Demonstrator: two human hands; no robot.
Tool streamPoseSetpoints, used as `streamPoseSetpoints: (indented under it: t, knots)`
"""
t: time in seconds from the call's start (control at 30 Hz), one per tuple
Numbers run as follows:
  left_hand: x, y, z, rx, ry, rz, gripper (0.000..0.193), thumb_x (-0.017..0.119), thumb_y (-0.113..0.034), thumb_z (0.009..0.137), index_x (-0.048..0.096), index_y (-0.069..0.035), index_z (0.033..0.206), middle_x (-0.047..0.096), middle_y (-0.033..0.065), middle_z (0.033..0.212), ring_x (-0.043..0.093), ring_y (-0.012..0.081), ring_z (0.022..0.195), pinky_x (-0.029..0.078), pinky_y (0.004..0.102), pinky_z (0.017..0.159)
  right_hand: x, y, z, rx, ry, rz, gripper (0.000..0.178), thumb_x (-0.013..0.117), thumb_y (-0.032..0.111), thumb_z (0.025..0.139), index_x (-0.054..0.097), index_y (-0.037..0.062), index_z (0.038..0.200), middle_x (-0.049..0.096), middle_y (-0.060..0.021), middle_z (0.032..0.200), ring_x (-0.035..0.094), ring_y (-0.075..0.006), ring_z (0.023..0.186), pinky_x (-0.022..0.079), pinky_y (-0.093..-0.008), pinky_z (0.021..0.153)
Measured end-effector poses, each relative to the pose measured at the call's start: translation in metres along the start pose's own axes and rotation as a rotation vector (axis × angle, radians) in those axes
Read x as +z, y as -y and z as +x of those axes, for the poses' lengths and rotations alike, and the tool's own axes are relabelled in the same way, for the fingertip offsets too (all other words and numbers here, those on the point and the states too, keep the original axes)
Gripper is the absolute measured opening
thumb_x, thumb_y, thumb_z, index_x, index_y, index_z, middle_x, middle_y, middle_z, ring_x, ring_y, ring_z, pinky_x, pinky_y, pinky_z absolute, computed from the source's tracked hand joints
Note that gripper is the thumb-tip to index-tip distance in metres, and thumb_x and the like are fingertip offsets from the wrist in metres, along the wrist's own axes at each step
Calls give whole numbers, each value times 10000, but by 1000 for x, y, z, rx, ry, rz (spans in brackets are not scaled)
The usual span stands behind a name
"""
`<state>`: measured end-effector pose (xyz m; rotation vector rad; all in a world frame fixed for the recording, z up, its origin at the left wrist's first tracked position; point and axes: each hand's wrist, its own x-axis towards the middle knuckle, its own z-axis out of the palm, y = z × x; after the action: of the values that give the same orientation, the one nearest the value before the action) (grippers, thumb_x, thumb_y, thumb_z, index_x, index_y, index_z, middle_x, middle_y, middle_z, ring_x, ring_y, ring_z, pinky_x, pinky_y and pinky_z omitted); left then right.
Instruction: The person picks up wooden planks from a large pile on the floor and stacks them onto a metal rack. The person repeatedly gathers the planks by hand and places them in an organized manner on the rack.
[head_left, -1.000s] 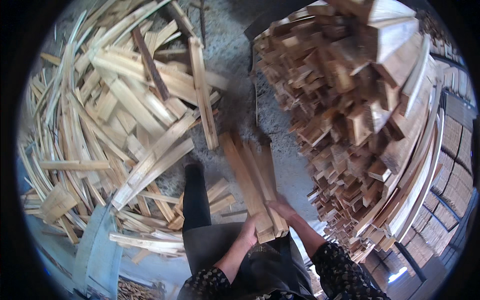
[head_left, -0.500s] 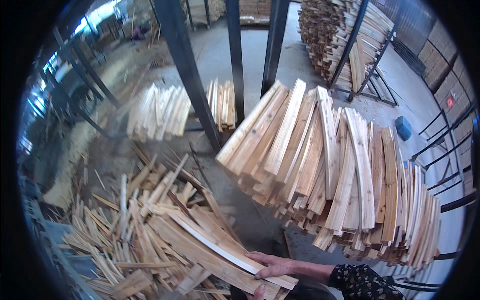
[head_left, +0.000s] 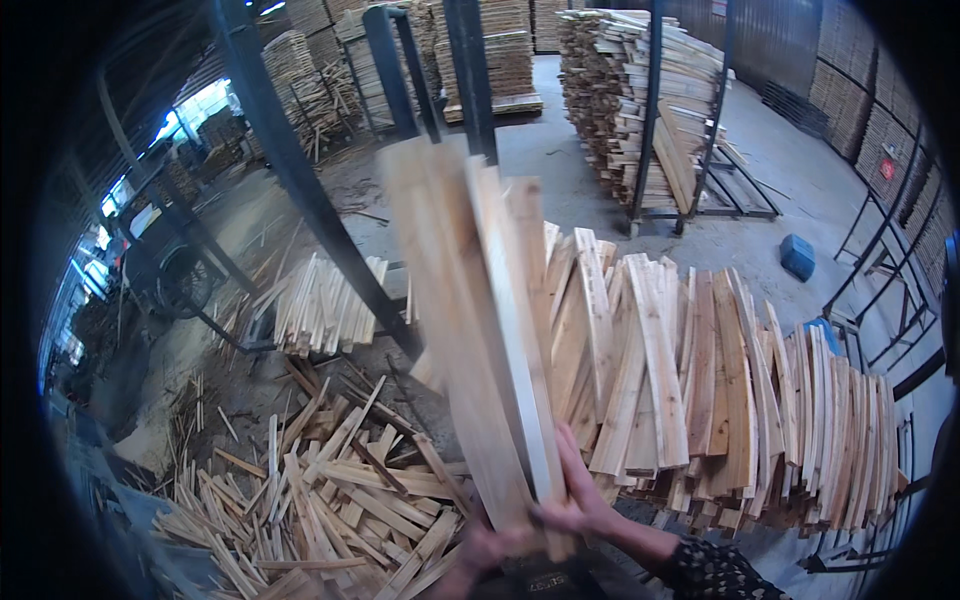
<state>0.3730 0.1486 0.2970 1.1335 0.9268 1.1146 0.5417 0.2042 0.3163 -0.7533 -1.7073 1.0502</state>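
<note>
At the left end of the board stack (head_left: 720, 390), a steeply tilted bundle of boards (head_left: 455, 320).
It has swung up from over the loose heap (head_left: 350, 500), bringing the load before the stack. Left hand (head_left: 488, 546) and right hand (head_left: 582, 505) clasp its near end; pale, flat faces, one whitish edge, far ends blurred.

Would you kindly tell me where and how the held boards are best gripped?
Probably by the lower ends of the held boards, from both sides, as the left hand and right hand do. The boards are long, narrow and side by side, their far ends rising away from the body, so opposing hands should press them together.
</note>
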Motion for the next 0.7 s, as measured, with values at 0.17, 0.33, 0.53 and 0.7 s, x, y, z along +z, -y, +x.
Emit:
streamPoseSetpoints:
  t: [0.17, 0.33, 0.53, 0.7]
  knots:
    - [-47, -41, 135, -103, -8, 197, 674, 547, -39, 718, 235, -57, 1315, 470, 113, 1140, 505, 226, 1013, 444, 340, 857, 26, -84, 78, 220, -390, -378, 802, 618, 266, 721, 169, -33, 1315, 222, -284, 1271, 296, -407, 1170, 274, -416, 988]
    - [-143, 58, 173, 110, -119, 1228, 462, 534, -19, 676, 516, -64, 1135, 395, 199, 1223, 448, 349, 1078, 386, 375, 906, 74, -114, 87, 266, -125, -385, 672, 660, 274, 720, 355, 9, 1256, 290, -288, 1255, 326, -416, 1158, 294, -411, 977]
    - [-163, 92, 81, 137, -573, 677, 345, 535, -43, 726, 548, -37, 1071, 439, 184, 1191, 416, 334, 1122, 374, 371, 916, 133, -113, 9, 273, 196, -88, 471, 627, 171, 754, 468, -5, 1162, 530, -209, 1084, 520, -331, 1026, 419, -363, 875]
    - [-206, 207, -61, -365, -902, 37, 245, 488, -36, 801, 545, -14, 1038, 598, 103, 902, 573, 170, 877, 445, 271, 761, 205, -134, -90, 534, 829, -165, 408, 589, 202, 775, 501, 17, 1128, 578, -198, 992, 580, -313, 905, 458, -344, 788]
